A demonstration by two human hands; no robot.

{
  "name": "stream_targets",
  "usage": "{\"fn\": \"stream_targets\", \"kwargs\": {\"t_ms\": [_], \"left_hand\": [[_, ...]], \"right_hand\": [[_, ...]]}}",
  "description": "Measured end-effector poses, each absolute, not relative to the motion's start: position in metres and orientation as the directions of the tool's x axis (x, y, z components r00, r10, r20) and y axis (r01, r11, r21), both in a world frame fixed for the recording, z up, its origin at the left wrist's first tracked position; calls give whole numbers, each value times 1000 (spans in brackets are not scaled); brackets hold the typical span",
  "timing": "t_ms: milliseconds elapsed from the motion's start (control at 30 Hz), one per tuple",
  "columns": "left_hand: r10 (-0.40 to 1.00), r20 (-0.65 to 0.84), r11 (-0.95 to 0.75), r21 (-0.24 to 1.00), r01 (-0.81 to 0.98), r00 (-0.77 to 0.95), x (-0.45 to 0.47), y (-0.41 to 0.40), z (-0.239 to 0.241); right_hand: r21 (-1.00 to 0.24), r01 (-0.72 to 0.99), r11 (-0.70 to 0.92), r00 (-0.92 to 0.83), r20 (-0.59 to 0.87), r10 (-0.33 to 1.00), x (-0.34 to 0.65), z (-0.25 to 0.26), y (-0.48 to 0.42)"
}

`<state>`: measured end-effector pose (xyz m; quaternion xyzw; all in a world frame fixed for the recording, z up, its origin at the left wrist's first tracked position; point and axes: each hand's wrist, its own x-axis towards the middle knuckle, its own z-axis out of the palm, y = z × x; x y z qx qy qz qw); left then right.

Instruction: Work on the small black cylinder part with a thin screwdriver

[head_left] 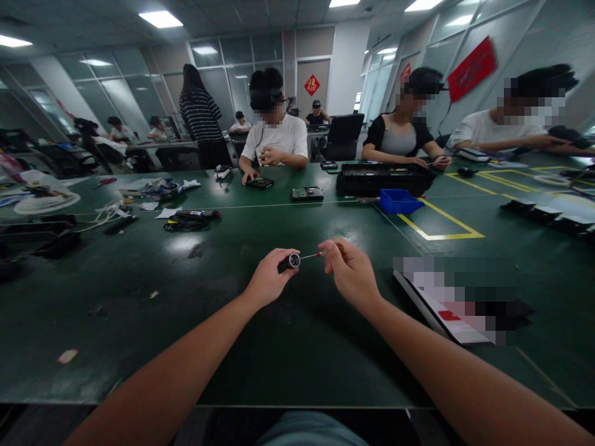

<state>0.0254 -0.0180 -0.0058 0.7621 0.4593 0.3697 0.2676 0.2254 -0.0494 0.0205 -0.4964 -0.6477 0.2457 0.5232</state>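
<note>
Above the green table, my left hand is closed round a small black cylinder. Its round end, with a pale ring and a dark inside, faces me. My right hand grips a screwdriver with a red part at the front of its handle; most of the handle is hidden in my fingers. The thin metal shaft points left at the cylinder's rim. Whether its tip touches the cylinder I cannot tell.
A blue bin stands by a long black case. A green circuit board device lies ahead, coiled black cable to the left. A white box is near my right forearm. Several people sit across the table.
</note>
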Motion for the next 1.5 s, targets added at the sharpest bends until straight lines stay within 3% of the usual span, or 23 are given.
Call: {"fn": "stream_targets", "kwargs": {"t_ms": [267,467,767,1100,1300,1400,1500], "left_hand": [[888,346,-457,740,494,303,23,-15,-9],[887,349,-460,731,504,304,23,-12,-12],[890,340,-454,723,521,303,22,-12,-11],[887,370,-461,721,518,276,22,-13,-11],[792,499,-609,593,527,353,17,-5,-6],[809,462,-585,569,578,363,15,0,-6],[842,410,-539,596,596,350,14,0,-7]], "right_hand": [[-857,326,400,8,426,905,226,16,-49],[-824,446,350,41,409,912,225,18,-46],[-839,418,349,24,394,919,225,17,-47],[-935,64,348,128,354,927,221,7,-37],[-930,-265,254,172,214,962,221,-1,-27],[-934,-272,232,228,172,958,221,-3,-26],[-951,-149,272,288,222,932,221,-3,-27]]}}
